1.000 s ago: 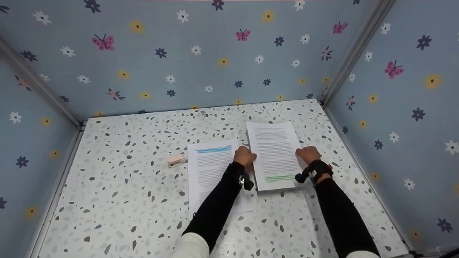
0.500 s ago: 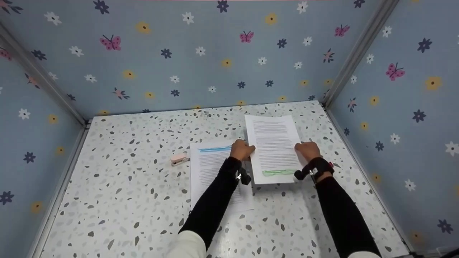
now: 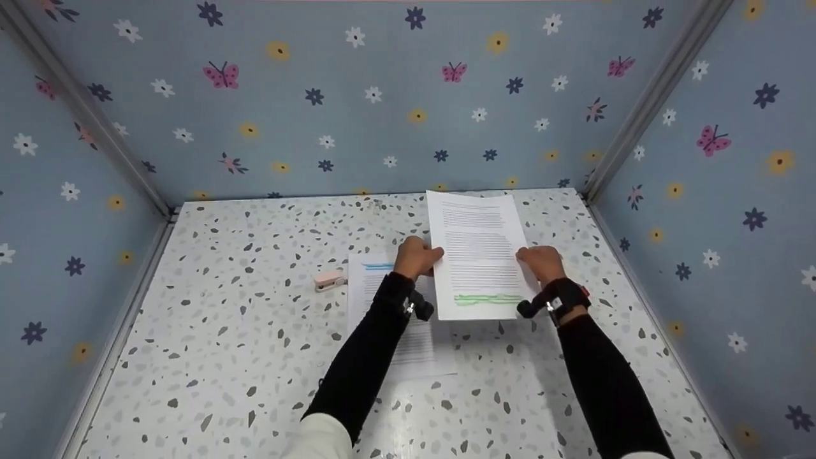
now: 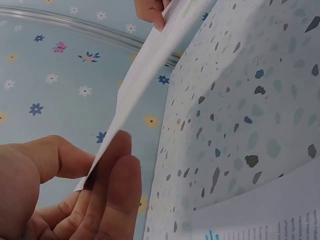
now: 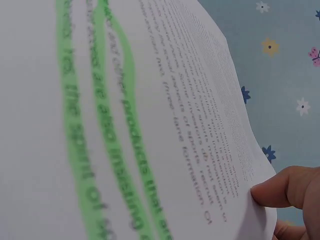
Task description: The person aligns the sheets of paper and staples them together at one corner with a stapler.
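Held up: we see a white printed paper page with green highlighter strokes (image 3: 481,255), raised and tilted, to the right of a flat white printed sheet with blue highlighter strokes (image 3: 414,347), partly hiding it.
Left edge: the bare left hand (image 3: 415,257) pinches the page between thumb and fingers, over the blue-marked sheet's upper right.
Right edge: the bare right hand (image 3: 542,262) pinches the page, thumb in front, farther right of that sheet.
Pink: a small pale pink stapler (image 3: 329,280) lies just left of that sheet; we cannot tell whether they touch.
Speckled: a white, grey-flecked tabletop (image 3: 255,331) under that sheet.
Flowered: a light blue wall panel (image 3: 395,76) beyond it.
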{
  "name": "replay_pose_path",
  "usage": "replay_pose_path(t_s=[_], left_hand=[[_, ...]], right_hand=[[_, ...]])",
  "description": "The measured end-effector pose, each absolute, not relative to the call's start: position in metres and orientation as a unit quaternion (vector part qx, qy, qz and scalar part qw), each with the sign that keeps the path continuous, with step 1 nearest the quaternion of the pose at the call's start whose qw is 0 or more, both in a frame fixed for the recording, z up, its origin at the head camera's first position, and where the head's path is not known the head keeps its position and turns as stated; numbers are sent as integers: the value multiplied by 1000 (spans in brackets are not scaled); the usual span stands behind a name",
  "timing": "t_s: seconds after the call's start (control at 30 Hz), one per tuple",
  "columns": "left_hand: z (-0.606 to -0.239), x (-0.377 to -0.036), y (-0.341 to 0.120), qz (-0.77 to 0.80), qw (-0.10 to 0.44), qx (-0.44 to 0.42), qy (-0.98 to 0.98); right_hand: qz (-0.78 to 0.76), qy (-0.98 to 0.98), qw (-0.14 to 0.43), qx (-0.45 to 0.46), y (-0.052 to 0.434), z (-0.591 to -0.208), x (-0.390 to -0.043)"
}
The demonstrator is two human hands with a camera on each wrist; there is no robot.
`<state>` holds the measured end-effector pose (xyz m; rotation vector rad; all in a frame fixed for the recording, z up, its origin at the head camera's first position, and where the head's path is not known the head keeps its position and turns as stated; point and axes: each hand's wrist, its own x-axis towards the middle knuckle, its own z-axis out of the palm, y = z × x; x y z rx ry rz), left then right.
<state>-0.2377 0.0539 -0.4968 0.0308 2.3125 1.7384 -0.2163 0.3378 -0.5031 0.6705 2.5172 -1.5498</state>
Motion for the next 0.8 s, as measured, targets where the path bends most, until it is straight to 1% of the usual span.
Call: replay_pose_path(t_s=[0.1,0.23,0.57,0.8], left_hand=[[-494,-236,38,598,113,21,793],[-490,-234,15,595,107,16,796],[-486,-225,-43,611,112,-21,783],[-494,-214,-82,623,123,-36,772]], right_hand=[[-540,813,56,212,323,-498,-216],[-557,805,59,197,304,-493,-219],[-587,793,66,153,254,-485,-221],[-584,798,71,128,222,-493,-219]])
